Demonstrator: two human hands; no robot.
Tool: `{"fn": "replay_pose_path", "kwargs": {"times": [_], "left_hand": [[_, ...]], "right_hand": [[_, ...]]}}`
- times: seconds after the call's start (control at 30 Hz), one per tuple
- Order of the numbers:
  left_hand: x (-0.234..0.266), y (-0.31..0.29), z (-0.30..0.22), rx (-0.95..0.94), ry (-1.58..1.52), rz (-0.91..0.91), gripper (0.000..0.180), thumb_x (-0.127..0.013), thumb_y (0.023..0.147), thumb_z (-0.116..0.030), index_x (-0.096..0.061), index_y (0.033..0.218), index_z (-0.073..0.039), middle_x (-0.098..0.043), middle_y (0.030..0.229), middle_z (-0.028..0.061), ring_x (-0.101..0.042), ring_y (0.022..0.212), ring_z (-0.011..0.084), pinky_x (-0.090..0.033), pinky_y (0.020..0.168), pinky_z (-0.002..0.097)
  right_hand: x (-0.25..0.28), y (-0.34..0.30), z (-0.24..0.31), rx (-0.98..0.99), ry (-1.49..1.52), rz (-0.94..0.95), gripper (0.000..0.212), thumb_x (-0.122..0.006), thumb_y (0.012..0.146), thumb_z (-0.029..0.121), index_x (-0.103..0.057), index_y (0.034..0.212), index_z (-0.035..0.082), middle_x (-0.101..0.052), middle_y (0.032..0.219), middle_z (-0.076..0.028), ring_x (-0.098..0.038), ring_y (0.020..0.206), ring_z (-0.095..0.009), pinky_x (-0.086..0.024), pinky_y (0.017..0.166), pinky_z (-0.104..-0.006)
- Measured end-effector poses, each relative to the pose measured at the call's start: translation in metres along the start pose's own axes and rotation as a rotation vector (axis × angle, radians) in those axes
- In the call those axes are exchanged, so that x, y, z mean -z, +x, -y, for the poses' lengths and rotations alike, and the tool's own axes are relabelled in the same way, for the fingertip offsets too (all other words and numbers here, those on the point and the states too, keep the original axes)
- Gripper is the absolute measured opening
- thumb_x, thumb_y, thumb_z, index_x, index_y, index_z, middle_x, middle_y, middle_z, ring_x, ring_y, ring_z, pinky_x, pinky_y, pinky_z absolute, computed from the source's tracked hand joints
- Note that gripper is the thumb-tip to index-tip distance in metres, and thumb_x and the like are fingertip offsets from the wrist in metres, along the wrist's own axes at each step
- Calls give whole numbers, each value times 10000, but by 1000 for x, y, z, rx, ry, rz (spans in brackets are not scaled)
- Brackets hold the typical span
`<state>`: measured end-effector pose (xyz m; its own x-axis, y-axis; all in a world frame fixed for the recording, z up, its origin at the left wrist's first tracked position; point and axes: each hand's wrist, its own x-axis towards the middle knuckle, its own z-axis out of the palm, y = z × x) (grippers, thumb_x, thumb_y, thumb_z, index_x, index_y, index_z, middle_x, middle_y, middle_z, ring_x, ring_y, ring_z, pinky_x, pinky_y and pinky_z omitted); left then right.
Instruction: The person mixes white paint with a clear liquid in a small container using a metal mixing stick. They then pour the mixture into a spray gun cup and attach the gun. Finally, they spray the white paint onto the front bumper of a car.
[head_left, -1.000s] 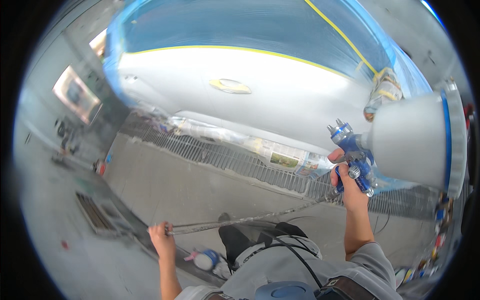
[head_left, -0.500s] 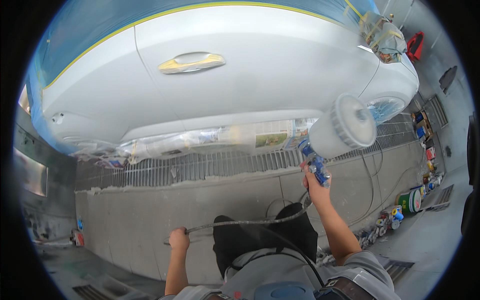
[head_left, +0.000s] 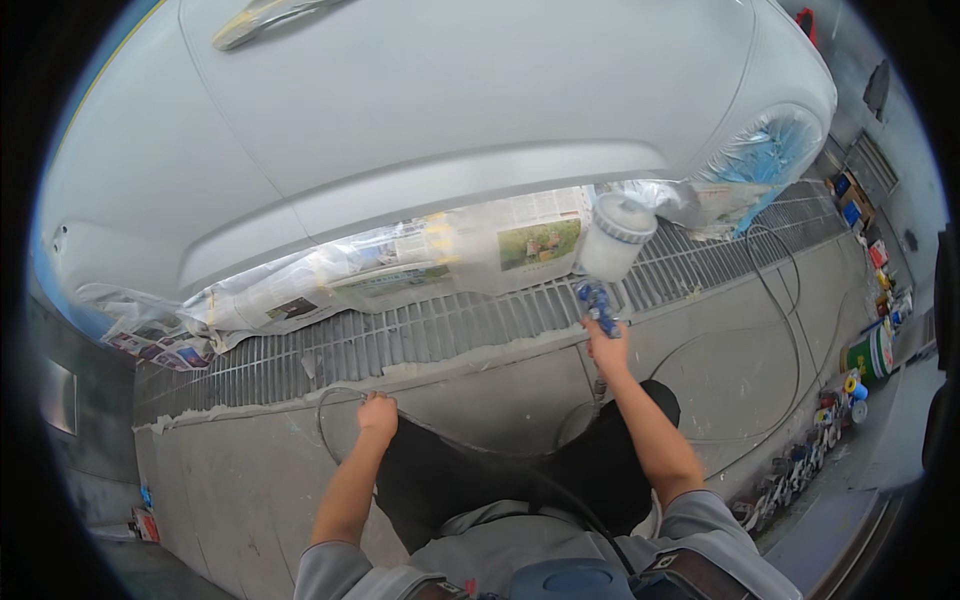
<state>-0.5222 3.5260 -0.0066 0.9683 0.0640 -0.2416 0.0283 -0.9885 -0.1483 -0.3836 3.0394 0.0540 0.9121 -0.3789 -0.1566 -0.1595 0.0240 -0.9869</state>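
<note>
My right hand is wrapped round the grip of a blue spray gun, which has a large whitish paint cup on top. The gun is held in front of the lower edge of a white car's side panel. Over on the left, my closed left hand holds a grey air hose, which loops out beside it. The hose's run between the two hands is hard to follow against my dark trousers. Newspaper masking hangs below the car's sill, and clear and blue film covers the wheel.
A slatted floor grate runs along under the car. Further hose curls over the concrete floor on the right. Paint cans, including a green and white bucket, line the right wall. A taped door handle is at the top.
My view has dropped toward the car's lower side, and my knees are bent more. The spray gun has moved down to sill level. My left hand is nearer the grate, still gripping the hose.
</note>
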Motion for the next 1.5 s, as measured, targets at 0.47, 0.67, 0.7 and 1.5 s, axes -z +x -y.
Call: {"fn": "replay_pose_path", "kwargs": {"times": [0.47,0.67,0.7,1.5], "left_hand": [[224,43,-304,-824,-631,-478,164,-663,964,-243,-682,1070,-120,-703,961,101,-712,873,350,-579,718,464],[211,62,-321,-719,-209,-519,187,-693,846,-197,-635,986,-89,-675,887,82,-730,829,279,-584,638,427],[209,68,-324,-703,-188,-531,173,-691,843,-195,-641,969,-89,-675,877,82,-730,831,277,-582,632,428],[192,78,-330,-758,-77,-641,105,-666,839,-167,-653,867,-67,-669,827,104,-693,773,267,-508,614,406]], "right_hand": [[-18,39,-115,-158,556,89,260,-700,958,186,-694,1050,-57,-744,973,-121,-694,913,-213,-540,789,-366],[-45,0,-65,-350,1007,403,204,-665,994,178,-672,1046,-19,-725,941,-104,-675,854,-253,-540,758,-373],[-45,3,-67,-330,974,381,203,-664,996,179,-672,1045,-17,-724,940,-103,-674,850,-251,-539,754,-372],[-50,-1,-71,-153,675,318,168,-641,1024,199,-659,1023,32,-705,916,-74,-646,745,-200,-520,661,-352]]}}
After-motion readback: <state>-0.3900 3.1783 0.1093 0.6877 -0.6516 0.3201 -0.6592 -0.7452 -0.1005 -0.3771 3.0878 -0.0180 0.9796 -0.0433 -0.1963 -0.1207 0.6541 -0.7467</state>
